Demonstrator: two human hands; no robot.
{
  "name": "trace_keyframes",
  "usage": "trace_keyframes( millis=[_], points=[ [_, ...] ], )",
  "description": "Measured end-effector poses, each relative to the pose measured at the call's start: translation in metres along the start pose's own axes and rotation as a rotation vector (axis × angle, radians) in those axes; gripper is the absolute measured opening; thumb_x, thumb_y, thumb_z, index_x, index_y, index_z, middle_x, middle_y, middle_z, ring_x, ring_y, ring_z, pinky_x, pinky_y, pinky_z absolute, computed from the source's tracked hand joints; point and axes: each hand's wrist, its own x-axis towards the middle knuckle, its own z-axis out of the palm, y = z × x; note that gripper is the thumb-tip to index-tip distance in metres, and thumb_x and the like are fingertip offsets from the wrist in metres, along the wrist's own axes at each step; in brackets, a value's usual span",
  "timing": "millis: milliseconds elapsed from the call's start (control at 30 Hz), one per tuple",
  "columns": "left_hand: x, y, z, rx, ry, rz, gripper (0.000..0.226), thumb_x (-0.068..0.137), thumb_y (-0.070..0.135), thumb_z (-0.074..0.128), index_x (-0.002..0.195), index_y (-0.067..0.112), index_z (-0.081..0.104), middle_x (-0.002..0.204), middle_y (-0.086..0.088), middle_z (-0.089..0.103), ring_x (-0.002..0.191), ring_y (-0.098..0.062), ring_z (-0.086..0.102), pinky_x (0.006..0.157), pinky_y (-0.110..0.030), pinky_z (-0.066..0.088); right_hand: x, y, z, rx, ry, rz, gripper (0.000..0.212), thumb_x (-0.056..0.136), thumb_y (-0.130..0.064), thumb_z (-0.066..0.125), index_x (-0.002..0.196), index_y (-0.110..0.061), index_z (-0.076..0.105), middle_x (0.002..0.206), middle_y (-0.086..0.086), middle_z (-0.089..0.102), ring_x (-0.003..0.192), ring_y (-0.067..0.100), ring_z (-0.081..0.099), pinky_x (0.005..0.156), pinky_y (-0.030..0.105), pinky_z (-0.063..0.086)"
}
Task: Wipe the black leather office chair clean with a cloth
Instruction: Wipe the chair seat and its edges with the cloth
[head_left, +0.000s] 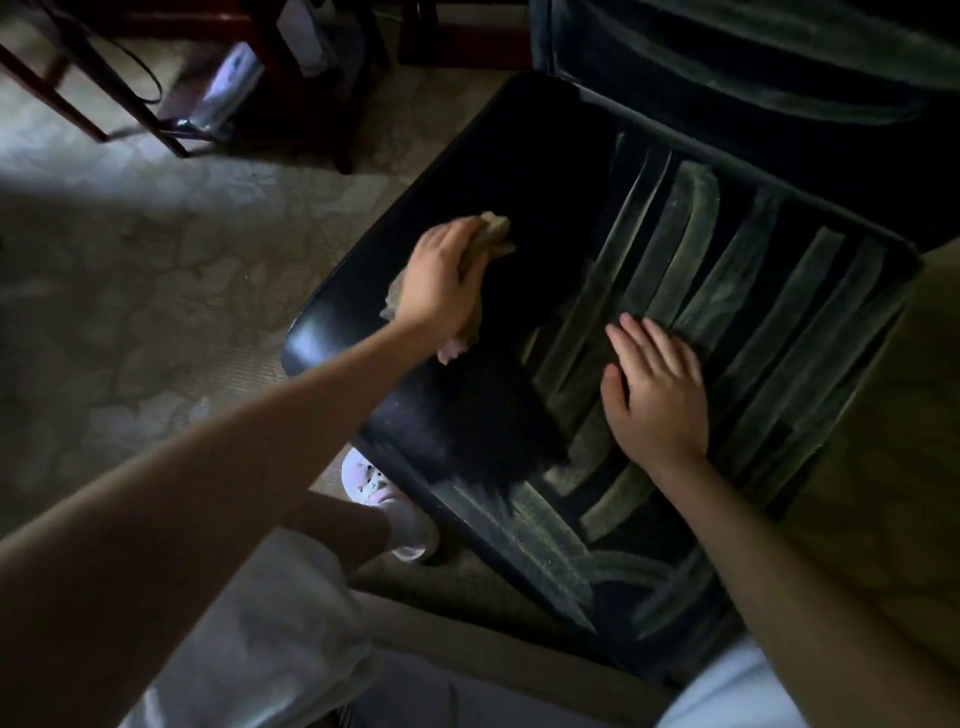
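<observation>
Chair (550, 171) is standing on the floor (156, 270) just in front of the person, with its seat (467, 415) facing up and filling the centre of the view.

Left hand (441, 283) is curling over a bunched tan cloth (493, 236) and pressing it onto the left part of the seat, where the leather is showing plain black.

Right hand (655, 397) is lying flat on the seat, fingers straight and slightly spread, holding nothing. It is resting on the grey-green dusty streaks (691, 234) covering the right half.

Handling, judged:
- The cloth is looking soft and light, so gripping it as a wad under the palm is suiting it.
- The leather is looking smooth and probably slippery, with the padding likely giving a little under pressure.
- The base is hidden. If the chair is swivelling or rolling, the flat hand is serving as a brace.
</observation>
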Motion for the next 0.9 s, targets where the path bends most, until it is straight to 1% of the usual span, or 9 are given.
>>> trace_keyframes(
  millis=[133,233,433,533,667,733,800,833,900],
  points=[
    [0.010,-0.007,0.028,0.100,0.002,-0.028,0.043,0.093,0.028,0.051,0.132,0.010,0.050,0.136,-0.008,0.052,0.129,-0.026,0.042,0.110,-0.032,0.029,-0.002,-0.002,0.002,-0.012,0.020,0.005,0.049,0.093,-0.030,0.030,0.130,-0.008,0.054,0.137,0.007,0.052,0.132,0.024,0.042,0.108,0.040,0.023],
    [0.000,0.000,0.034,0.094,0.002,-0.045,0.045,0.095,0.029,0.048,0.137,0.014,0.045,0.142,-0.005,0.045,0.136,-0.021,0.033,0.112,-0.032,0.025,-0.004,-0.005,0.004,-0.024,0.040,0.009,0.048,0.093,-0.030,0.033,0.129,-0.007,0.056,0.136,0.008,0.053,0.130,0.025,0.044,0.107,0.043,0.027],
    [-0.042,0.020,0.040,0.069,-0.080,0.109,0.041,0.093,0.021,0.052,0.132,0.007,0.051,0.136,-0.010,0.052,0.130,-0.025,0.043,0.108,-0.026,0.026,-0.004,-0.010,0.004,-0.022,0.058,0.025,0.048,0.093,-0.031,0.035,0.128,-0.007,0.057,0.135,0.009,0.054,0.129,0.026,0.046,0.107,0.043,0.027],
    [-0.067,0.030,0.042,0.045,-0.107,0.177,0.041,0.091,0.025,0.049,0.128,0.006,0.055,0.131,-0.010,0.056,0.125,-0.025,0.049,0.107,-0.024,0.027,-0.004,-0.011,0.005,-0.035,0.059,0.025,0.048,0.093,-0.031,0.034,0.127,-0.006,0.057,0.134,0.010,0.055,0.127,0.027,0.048,0.106,0.042,0.028],
    [-0.106,0.046,0.042,-0.038,-0.191,0.252,0.043,0.090,0.027,0.045,0.126,0.007,0.056,0.128,-0.008,0.059,0.123,-0.021,0.051,0.108,-0.025,0.031,-0.003,-0.012,0.005,0.009,0.076,0.031,0.047,0.094,-0.028,0.034,0.127,-0.004,0.056,0.133,0.012,0.055,0.125,0.029,0.050,0.103,0.044,0.035],
    [-0.125,0.055,0.042,-0.075,-0.201,0.283,0.040,0.089,0.026,0.047,0.121,0.006,0.060,0.121,-0.008,0.063,0.117,-0.020,0.055,0.105,-0.022,0.033,-0.003,-0.012,0.004,0.058,0.101,0.027,0.046,0.095,-0.025,0.033,0.127,-0.002,0.055,0.134,0.014,0.054,0.124,0.030,0.050,0.102,0.044,0.037],
    [-0.134,0.063,0.038,-0.169,-0.235,0.244,0.035,0.088,0.027,0.050,0.113,0.006,0.064,0.109,-0.006,0.068,0.104,-0.015,0.059,0.094,-0.016,0.036,-0.002,-0.010,0.002,0.152,0.129,0.053,0.045,0.095,-0.023,0.033,0.128,-0.001,0.054,0.138,0.016,0.050,0.125,0.030,0.049,0.103,0.041,0.036],
    [-0.134,0.066,0.033,-0.254,-0.279,0.178,0.031,0.088,0.027,0.052,0.109,0.008,0.065,0.100,-0.001,0.069,0.094,-0.009,0.060,0.086,-0.013,0.039,-0.002,-0.008,0.001,0.212,0.142,0.081,0.045,0.094,-0.023,0.033,0.128,-0.001,0.054,0.139,0.016,0.048,0.125,0.030,0.048,0.104,0.040,0.035],
    [-0.124,0.070,0.021,-0.490,-0.381,-0.053,0.015,0.089,0.025,0.055,0.097,0.018,0.065,0.079,0.016,0.065,0.073,0.004,0.056,0.072,-0.013,0.042,0.000,-0.006,-0.005,0.308,0.166,0.136,0.045,0.092,-0.023,0.036,0.127,-0.001,0.054,0.141,0.015,0.045,0.126,0.029,0.046,0.105,0.038,0.032]
  ],
)
